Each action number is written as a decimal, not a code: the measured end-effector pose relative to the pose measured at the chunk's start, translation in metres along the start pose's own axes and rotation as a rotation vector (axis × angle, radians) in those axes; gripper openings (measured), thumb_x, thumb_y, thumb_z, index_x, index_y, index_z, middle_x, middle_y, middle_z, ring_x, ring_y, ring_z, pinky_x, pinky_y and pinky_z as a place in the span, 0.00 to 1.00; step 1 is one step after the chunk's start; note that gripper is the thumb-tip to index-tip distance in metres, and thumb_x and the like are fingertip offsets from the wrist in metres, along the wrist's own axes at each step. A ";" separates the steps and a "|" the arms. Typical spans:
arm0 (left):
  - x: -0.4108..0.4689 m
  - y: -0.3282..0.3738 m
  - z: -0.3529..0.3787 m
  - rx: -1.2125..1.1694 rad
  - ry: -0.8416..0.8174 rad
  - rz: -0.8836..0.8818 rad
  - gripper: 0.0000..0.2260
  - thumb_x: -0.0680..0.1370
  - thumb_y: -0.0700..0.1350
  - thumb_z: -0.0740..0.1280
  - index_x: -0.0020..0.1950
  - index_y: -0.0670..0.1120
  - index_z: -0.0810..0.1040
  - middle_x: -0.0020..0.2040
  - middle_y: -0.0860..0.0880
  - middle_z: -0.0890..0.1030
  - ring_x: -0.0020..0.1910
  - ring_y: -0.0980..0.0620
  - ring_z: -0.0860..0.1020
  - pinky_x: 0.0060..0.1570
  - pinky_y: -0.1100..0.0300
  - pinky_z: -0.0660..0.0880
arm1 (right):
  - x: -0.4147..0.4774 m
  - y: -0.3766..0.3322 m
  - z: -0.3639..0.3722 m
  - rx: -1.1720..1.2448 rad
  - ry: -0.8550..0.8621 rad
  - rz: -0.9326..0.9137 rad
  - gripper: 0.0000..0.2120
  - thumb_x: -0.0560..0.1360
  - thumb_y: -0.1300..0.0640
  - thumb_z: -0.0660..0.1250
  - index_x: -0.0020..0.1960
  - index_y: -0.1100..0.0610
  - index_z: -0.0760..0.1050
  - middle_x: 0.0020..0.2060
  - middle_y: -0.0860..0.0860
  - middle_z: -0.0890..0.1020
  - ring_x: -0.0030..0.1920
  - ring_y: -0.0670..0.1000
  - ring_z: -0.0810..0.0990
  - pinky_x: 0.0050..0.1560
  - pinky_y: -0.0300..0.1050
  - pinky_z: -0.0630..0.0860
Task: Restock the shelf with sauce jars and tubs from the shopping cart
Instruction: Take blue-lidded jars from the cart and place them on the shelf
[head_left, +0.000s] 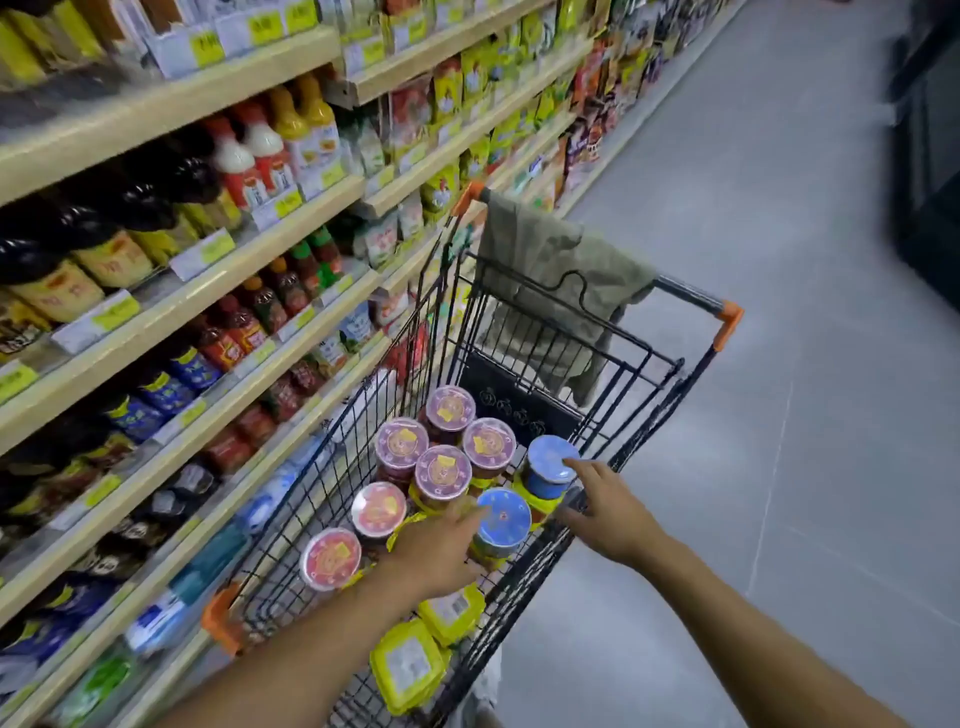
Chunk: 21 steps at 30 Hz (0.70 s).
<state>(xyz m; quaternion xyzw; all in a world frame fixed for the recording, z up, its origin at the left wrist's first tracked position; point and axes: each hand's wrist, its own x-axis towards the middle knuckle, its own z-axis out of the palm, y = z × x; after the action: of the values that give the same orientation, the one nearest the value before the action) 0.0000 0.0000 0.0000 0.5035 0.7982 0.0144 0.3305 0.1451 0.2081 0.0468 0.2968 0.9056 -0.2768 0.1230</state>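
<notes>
Sauce jars (442, 474) in shopping cart (649, 374).
Both released: left hand (441, 553) at near blue-lid jar (505, 519), right hand (610, 512) touching far blue-lid jar (550, 460).

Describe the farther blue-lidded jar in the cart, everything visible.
The farther round jar with a blue printed lid stands upright by the right side of the black wire shopping cart. The lid looks glossy; the body shows dark blue over a yellow band. The right hand, fingers spread, rests its index fingertip on the lid's edge, not gripping.
</notes>
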 end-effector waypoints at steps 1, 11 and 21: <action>0.012 0.003 0.000 -0.020 -0.022 -0.014 0.37 0.78 0.57 0.67 0.82 0.54 0.53 0.83 0.49 0.50 0.63 0.39 0.77 0.46 0.49 0.76 | 0.014 0.008 0.000 -0.010 -0.024 -0.007 0.34 0.78 0.46 0.68 0.79 0.54 0.60 0.73 0.54 0.67 0.71 0.57 0.67 0.67 0.48 0.67; 0.100 0.014 0.027 -0.010 -0.043 -0.217 0.42 0.75 0.60 0.70 0.82 0.55 0.51 0.82 0.50 0.52 0.67 0.39 0.74 0.52 0.50 0.76 | 0.133 0.061 0.017 -0.434 -0.255 -0.043 0.36 0.75 0.49 0.68 0.78 0.52 0.57 0.74 0.56 0.64 0.70 0.60 0.67 0.62 0.53 0.74; 0.141 0.008 0.055 -0.004 -0.108 -0.251 0.49 0.73 0.62 0.72 0.83 0.54 0.43 0.83 0.46 0.45 0.71 0.37 0.70 0.60 0.47 0.74 | 0.193 0.088 0.052 -0.523 -0.450 -0.155 0.54 0.69 0.47 0.75 0.80 0.44 0.39 0.80 0.54 0.46 0.58 0.62 0.80 0.53 0.55 0.78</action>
<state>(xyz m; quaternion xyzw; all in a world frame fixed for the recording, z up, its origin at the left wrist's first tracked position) -0.0030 0.1019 -0.1126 0.3989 0.8360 -0.0525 0.3731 0.0486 0.3278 -0.1084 0.1173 0.9159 -0.1025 0.3699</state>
